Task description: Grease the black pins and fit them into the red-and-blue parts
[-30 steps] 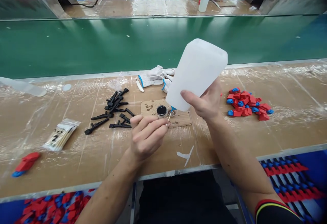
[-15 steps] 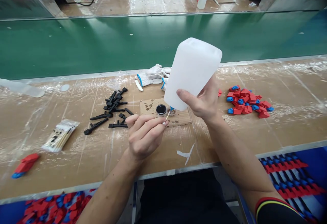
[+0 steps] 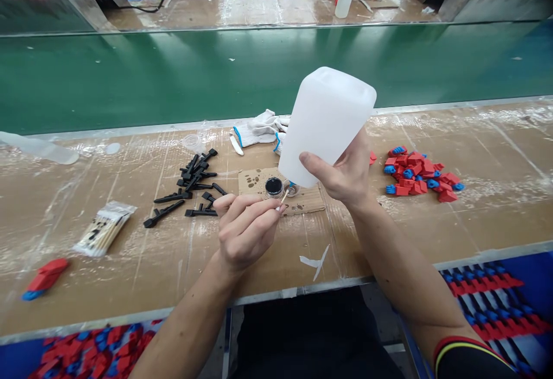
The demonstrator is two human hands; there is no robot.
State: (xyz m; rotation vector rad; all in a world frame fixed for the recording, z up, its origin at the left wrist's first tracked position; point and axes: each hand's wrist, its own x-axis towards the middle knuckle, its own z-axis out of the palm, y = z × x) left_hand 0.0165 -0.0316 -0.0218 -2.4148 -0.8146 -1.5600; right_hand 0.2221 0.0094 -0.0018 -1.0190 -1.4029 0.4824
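My right hand (image 3: 345, 171) grips a white translucent plastic bottle (image 3: 328, 120), tipped with its bottom up and its blue-tipped mouth down over a small clear cup (image 3: 292, 190). My left hand (image 3: 248, 229) is closed in a pinch on a thin cotton swab (image 3: 284, 197), whose far end points at that cup. Just left of the cup stands a small round pot of black liquid (image 3: 273, 186). Both containers rest on a stained piece of cardboard (image 3: 309, 203). The bottle's mouth is partly hidden behind its body.
Black plastic parts (image 3: 196, 171) and a bag of swabs (image 3: 105, 229) lie left. Red-and-blue pieces (image 3: 421, 174) are piled right; one (image 3: 45, 278) lies front left. White gloves (image 3: 261, 127) sit behind the cardboard. Beyond runs a green belt (image 3: 194, 79), with people across it. Bins (image 3: 99, 350) flank my lap.
Both hands hold nearly the same pose, with the bottle still tipped over the cup. The whole view has shifted very slightly.
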